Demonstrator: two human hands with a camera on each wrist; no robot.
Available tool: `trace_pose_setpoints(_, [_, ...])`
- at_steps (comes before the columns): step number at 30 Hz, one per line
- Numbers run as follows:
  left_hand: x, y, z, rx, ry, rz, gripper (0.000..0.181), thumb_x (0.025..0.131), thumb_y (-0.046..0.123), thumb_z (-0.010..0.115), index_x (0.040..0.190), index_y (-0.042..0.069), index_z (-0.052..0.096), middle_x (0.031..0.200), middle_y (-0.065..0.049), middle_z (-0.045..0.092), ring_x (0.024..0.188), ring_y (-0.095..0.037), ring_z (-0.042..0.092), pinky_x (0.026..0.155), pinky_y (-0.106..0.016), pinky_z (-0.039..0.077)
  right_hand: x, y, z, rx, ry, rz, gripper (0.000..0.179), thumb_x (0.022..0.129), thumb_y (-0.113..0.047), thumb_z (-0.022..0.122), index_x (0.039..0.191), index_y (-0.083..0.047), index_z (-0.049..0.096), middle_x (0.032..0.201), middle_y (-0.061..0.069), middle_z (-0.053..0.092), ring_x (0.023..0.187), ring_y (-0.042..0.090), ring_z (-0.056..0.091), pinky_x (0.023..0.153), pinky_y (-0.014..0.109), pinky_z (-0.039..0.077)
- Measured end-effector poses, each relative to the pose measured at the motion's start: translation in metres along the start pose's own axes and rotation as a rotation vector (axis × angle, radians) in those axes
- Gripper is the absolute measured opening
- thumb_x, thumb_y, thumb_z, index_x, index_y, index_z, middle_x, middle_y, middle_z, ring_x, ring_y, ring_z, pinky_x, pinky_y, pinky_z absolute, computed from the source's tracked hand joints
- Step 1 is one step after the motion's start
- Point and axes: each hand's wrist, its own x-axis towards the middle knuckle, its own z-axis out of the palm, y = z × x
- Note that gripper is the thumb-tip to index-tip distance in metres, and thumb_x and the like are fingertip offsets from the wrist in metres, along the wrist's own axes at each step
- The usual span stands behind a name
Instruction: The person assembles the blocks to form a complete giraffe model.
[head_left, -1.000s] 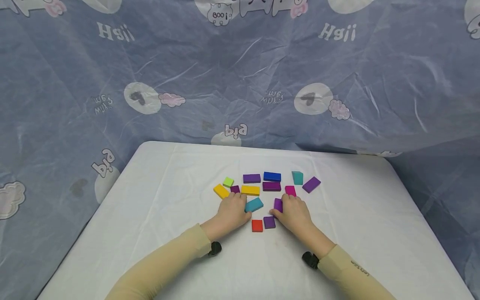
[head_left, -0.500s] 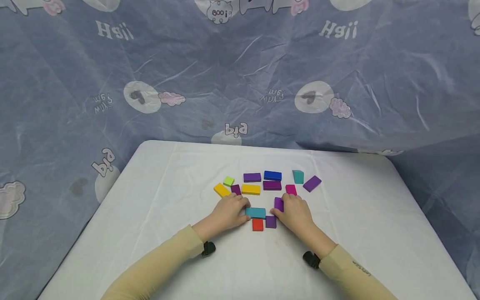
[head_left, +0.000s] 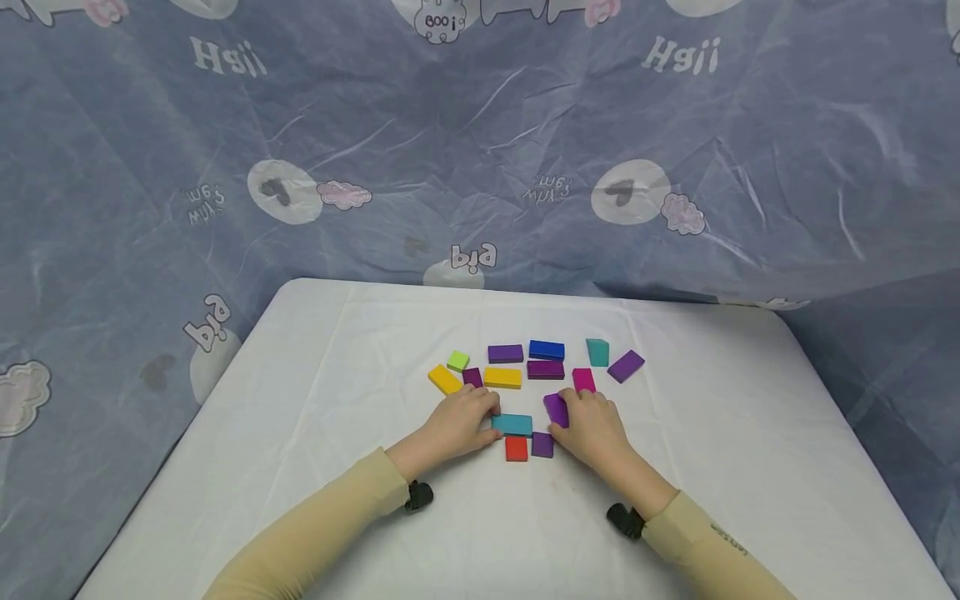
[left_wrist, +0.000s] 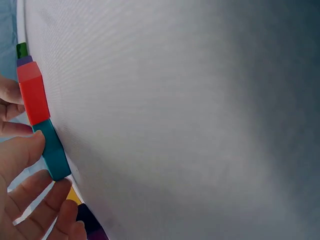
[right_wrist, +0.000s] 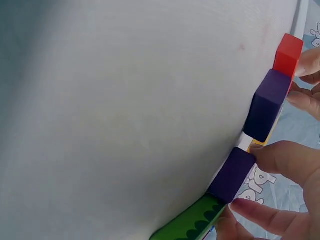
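My left hand [head_left: 453, 423] pinches a teal block [head_left: 513, 425] by its left end; in the left wrist view the thumb lies on this teal block [left_wrist: 51, 150] and fingertips meet its near end. A red block [head_left: 517, 449] and a small purple block [head_left: 542, 445] stand just in front of the teal one, side by side. My right hand [head_left: 597, 427] grips another purple block [head_left: 556, 409], tilted slightly, right of the teal block. Thumb and index finger span that purple block [right_wrist: 232, 175] in the right wrist view.
Behind the hands lie two yellow blocks [head_left: 502, 378], a lime one [head_left: 458, 361], a blue one [head_left: 547, 349], a magenta one [head_left: 583, 380], a teal piece [head_left: 597, 352] and several purple ones [head_left: 626, 366]. A white cloth [head_left: 360, 367] covers the table; patterned fabric [head_left: 465, 150] hangs behind.
The teal block has turned from slanted to level and come nearer, against the red and small purple blocks, with my left hand. The purple block in my right hand has tilted leftward at its top.
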Motion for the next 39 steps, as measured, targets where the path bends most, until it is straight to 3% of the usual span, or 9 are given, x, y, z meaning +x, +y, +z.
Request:
trace_pose_setpoints(8, [-0.001,-0.001,0.002,-0.021,0.014,0.006,0.026,0.085,0.036,0.077,0.097,0.015,0.066,0.093,0.004,0.062,0.083,-0.012,0.048,0.072,-0.022,0.047,0.010,0.002,-0.003,0.066,0.003,-0.028,0.041,0.078,-0.016,0.078,0.114,0.001,0.067,0.094,0.015,0.067,0.083,0.027,0.059,0.080,0.044,0.054])
trace_pose_setpoints(21, [0.000,-0.003,0.004,-0.139,0.019,-0.047,0.027,0.082,0.033,0.080,0.094,0.013,0.066,0.086,0.002,0.065,0.078,-0.011,0.051,0.071,-0.022,0.048,0.033,-0.012,0.004,0.283,-0.106,-0.187,0.032,0.086,-0.008,0.073,0.118,-0.006,0.071,0.116,0.011,0.069,0.112,0.029,0.064,0.098,0.043,0.053])
trace_pose_setpoints(25, [0.001,-0.005,0.005,-0.156,0.009,-0.080,0.030,0.082,0.035,0.080,0.092,0.013,0.062,0.081,0.001,0.060,0.074,-0.011,0.049,0.067,-0.020,0.044,0.032,-0.011,0.006,0.323,-0.122,-0.223,0.033,0.088,-0.005,0.069,0.121,-0.004,0.069,0.122,0.012,0.068,0.117,0.030,0.062,0.101,0.045,0.052])
trace_pose_setpoints(32, [0.004,-0.007,0.007,-0.161,0.001,-0.096,0.029,0.082,0.034,0.080,0.090,0.014,0.060,0.080,0.002,0.059,0.076,-0.011,0.049,0.067,-0.020,0.043,0.027,-0.011,0.003,0.316,-0.207,-0.217,0.047,0.088,-0.015,0.071,0.133,-0.008,0.062,0.138,0.012,0.058,0.130,0.031,0.053,0.106,0.049,0.046])
trace_pose_setpoints(39, [0.003,-0.005,0.006,-0.168,-0.013,-0.106,0.029,0.083,0.033,0.080,0.090,0.013,0.059,0.081,0.003,0.057,0.078,-0.012,0.049,0.070,-0.021,0.045,0.025,-0.007,0.004,0.319,-0.264,-0.265,0.055,0.086,-0.019,0.075,0.137,-0.005,0.058,0.141,0.011,0.055,0.133,0.031,0.050,0.108,0.048,0.045])
